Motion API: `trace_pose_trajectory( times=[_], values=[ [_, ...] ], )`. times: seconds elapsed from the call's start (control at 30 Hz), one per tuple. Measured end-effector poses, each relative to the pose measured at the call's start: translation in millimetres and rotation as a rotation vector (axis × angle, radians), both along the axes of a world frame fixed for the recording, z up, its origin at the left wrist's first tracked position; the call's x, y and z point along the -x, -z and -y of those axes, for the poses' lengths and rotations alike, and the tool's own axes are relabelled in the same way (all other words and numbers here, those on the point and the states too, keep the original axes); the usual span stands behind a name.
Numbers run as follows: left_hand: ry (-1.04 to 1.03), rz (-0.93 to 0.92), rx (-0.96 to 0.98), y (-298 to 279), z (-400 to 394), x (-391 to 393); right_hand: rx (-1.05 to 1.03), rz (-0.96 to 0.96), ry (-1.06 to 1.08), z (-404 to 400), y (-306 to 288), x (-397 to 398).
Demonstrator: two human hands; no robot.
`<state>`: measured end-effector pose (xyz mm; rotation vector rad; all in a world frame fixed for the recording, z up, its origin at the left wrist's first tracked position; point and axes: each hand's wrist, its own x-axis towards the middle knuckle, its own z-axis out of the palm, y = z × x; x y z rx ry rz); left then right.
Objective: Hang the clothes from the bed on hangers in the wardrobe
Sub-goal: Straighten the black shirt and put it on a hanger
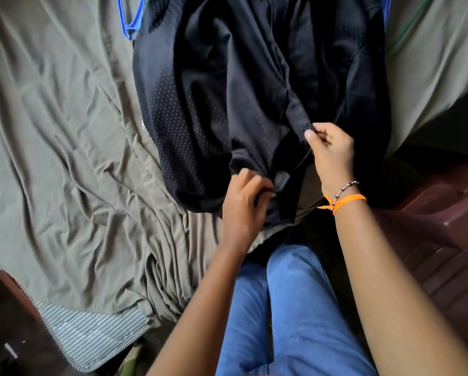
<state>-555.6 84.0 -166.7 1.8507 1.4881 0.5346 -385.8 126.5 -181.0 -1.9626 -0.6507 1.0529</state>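
A dark dotted shirt lies on the bed's wrinkled olive sheet, its top cut off by the frame. The right hand pinches the button placket; the left hand is clamped on the hem. A blue hanger pokes out, probably tucked under the shirt's shoulder.

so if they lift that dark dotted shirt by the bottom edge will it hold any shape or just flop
Probably just flop: the dark dotted shirt already lies in soft folds on the olive bedsheet. It looks thin and light, since the right hand lifts an edge with a mere pinch. The left hand bunches the hem easily, so the rest would likely sag and trail.
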Motion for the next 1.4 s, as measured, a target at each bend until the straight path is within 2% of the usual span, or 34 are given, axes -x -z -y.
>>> trace_pose_trajectory(
  times=[0.07, 0.17, 0.2, 0.3, 0.4, 0.47, 0.57, 0.67, 0.73, 0.87, 1.03, 1.2, 1.4],
  values=[
    [-0.034, -0.077, 0.152, 2.5, 26.6, 7.6, -0.02, -0.03, 0.018, 1.1, -3.6, 0.8],
    [0.034, -0.516, 0.454, 8.3, 33.5, 18.4, -0.003, -0.058, -0.013, 2.3, -4.4, 1.6],
    [0.042, -0.535, 0.482, 5.8, 29.2, 18.7, 0.014, -0.065, -0.028, 3.0, -3.6, 2.0],
    [-0.079, -0.266, 0.291, -9.2, 8.5, 3.7, 0.058, -0.054, -0.038, 6.1, 0.3, 3.7],
    [-0.123, -0.14, 0.146, -13.7, -13.3, -17.9, 0.07, -0.017, -0.022, 8.7, 1.0, 6.9],
    [-0.14, -0.184, 0.22, -4.2, -22.8, -25.7, 0.054, 0.005, -0.009, 9.0, 0.1, 9.5],
    [-0.197, -0.258, 0.442, 14.9, -23.9, -29.7, 0.046, -0.005, -0.024, 10.2, -1.1, 14.6],
    [-0.314, -0.126, 0.584, 23.1, -23.5, -31.1, 0.1, -0.074, -0.066, 13.2, 0.3, 19.1],
    [-0.354, -0.064, 0.64, 22.4, -26.8, -30.7, 0.165, -0.049, -0.108, 17.9, 5.1, 20.9],
    [-0.379, -0.074, 0.662, 15.8, -31.0, -29.1, 0.322, 0.099, -0.161, 36.2, 13.4, 25.4],
    [-0.391, -0.076, 0.664, 5.9, -26.1, -24.4, 0.258, -0.087, -0.021, 60.2, 22.7, 26.7],
    [-0.404, 0.32, 0.845, 5.2, -17.4, -15.5, 0.06, -0.087, -0.019, 65.0, 1.0, 34.8],
    [-0.319, 0.367, 0.743, 1.0, -12.3, -4.9, 0.025, 0.022, -0.055, 66.1, -4.5, 44.3]
  ],
)
